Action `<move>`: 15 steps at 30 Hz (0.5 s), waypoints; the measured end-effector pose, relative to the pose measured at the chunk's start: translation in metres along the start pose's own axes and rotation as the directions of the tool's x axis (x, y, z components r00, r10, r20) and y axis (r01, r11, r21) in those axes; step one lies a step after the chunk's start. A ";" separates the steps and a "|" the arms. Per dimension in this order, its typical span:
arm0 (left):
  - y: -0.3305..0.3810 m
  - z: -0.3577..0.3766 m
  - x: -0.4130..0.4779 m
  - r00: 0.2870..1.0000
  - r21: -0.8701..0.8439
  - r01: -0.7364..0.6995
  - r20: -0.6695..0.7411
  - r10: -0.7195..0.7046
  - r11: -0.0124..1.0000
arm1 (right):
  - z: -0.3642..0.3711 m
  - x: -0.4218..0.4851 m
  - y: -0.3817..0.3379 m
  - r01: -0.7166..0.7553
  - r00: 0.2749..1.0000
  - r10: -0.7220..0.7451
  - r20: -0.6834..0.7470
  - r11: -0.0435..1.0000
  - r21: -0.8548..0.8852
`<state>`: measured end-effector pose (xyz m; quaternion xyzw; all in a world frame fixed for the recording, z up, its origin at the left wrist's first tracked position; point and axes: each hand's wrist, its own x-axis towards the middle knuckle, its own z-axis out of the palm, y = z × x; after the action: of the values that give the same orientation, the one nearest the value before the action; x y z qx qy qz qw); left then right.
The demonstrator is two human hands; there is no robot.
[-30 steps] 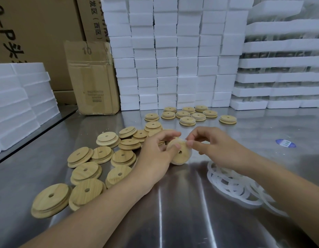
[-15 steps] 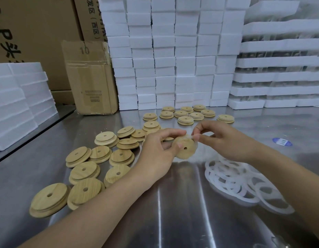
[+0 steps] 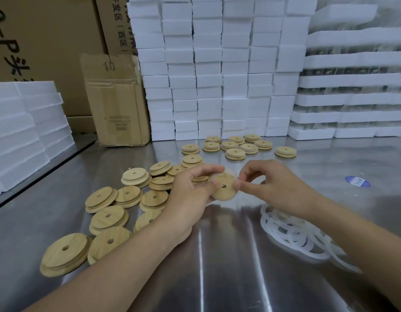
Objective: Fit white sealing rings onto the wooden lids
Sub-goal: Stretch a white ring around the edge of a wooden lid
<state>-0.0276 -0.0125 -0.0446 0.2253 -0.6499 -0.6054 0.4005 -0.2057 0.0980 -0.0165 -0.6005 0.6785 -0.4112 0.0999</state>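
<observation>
I hold one round wooden lid [image 3: 224, 187] with a centre hole above the steel table. My left hand [image 3: 190, 194] grips its left edge, thumb on the face. My right hand [image 3: 269, 183] pinches the lid's right rim, where a thin white sealing ring shows faintly along the top edge. A loose pile of white sealing rings [image 3: 294, 233] lies on the table under my right forearm. Several bare wooden lids [image 3: 109, 219] are scattered to the left. Another group of lids [image 3: 235, 146] sits farther back.
The steel table [image 3: 217, 266] fills the foreground. White foam blocks [image 3: 217, 75] are stacked along the back and at the left [image 3: 21, 131]. A cardboard box [image 3: 116, 100] stands at the back left. A blue sticker [image 3: 357, 181] lies at the right.
Both hands and the lid have risen a little and shifted right. My right fingers have moved round the lid's rim.
</observation>
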 end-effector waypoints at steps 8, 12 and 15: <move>0.004 0.000 0.003 0.999 -0.062 0.008 0.036 -0.005 0.998 | -0.009 0.002 0.000 -0.051 0.998 0.059 -0.017 0.947 0.317; 0.006 0.004 0.001 0.998 -0.071 0.005 0.062 -0.001 0.997 | -0.015 0.002 0.001 -0.112 0.993 0.118 0.002 0.943 0.313; 0.005 0.001 -0.001 0.998 -0.058 0.010 0.055 -0.007 0.998 | -0.017 0.002 0.001 -0.155 0.987 0.160 0.011 0.937 0.312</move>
<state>-0.0273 -0.0102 -0.0397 0.1996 -0.6418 -0.6318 0.3861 -0.2176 0.1033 -0.0060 -0.5179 0.6517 -0.5082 0.2210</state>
